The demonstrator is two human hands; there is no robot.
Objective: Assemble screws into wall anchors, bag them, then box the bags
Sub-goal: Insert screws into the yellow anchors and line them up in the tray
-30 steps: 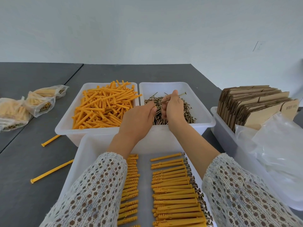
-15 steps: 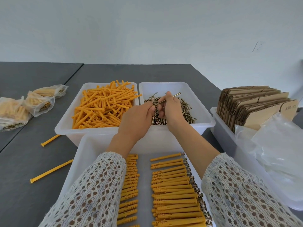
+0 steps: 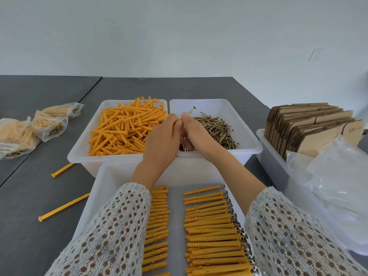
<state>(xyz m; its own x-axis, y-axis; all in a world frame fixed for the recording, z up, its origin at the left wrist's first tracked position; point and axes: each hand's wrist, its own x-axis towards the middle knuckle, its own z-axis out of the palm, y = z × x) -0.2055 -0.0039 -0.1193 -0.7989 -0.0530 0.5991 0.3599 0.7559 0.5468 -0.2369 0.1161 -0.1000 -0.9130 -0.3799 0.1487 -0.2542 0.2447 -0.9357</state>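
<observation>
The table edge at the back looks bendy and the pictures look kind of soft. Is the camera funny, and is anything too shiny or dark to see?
Head view: the wide lens bows the table edge; light is even, with only faint shadows. Head view: the clear bags at right wash out pale; the screw between the hands looks soft but readable.

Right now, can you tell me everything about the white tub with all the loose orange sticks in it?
The anchor tub is a white, slightly see-through plastic bin with a rolled rim, sitting on the grey table. It is heaped with loose orange wall anchors lying every which way. Its right wall sits against the screw tub, and the near tray butts against its front. The left hand is over its right corner.
</observation>
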